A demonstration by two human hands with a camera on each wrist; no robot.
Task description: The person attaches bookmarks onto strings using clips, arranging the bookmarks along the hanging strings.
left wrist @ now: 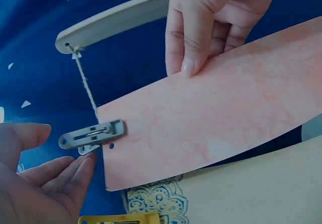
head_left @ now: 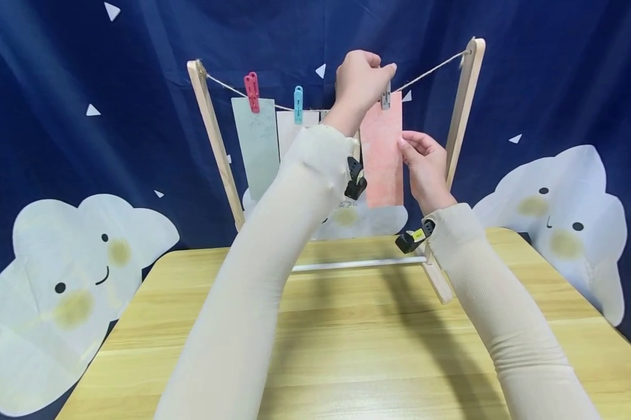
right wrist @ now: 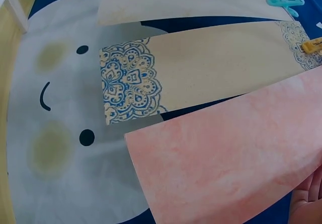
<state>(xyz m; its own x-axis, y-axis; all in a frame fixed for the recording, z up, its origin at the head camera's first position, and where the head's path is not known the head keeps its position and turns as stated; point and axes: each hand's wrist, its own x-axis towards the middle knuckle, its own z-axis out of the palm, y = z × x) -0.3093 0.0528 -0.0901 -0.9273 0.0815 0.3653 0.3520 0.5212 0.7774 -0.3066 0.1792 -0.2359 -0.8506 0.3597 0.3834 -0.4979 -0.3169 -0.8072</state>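
Note:
A pink paper strip (head_left: 382, 157) hangs upright from a string, with a grey clothespin (left wrist: 93, 134) on its top edge. Close by the clothespin's handles is my left hand (head_left: 361, 81); its thumb stands apart from them, and the fingertips (left wrist: 86, 162) are right at the lower handle. My right hand (head_left: 426, 163) pinches the strip's right edge, thumb on the front face. In the right wrist view only part of that hand (right wrist: 308, 199) shows, at the lower right corner. Beside the pink strip hangs a cream strip (right wrist: 211, 70) with blue lace patterns, under a yellow clothespin (left wrist: 118, 219).
A wooden frame (head_left: 465, 99) carries the string (head_left: 432, 71) and stands on a wood-grain table (head_left: 378, 350). Farther left hang a pale green strip (head_left: 256, 146) under a red clothespin (head_left: 252, 92) and a white strip (right wrist: 191, 3) under a blue clothespin (head_left: 298, 105). A blue curtain hangs behind.

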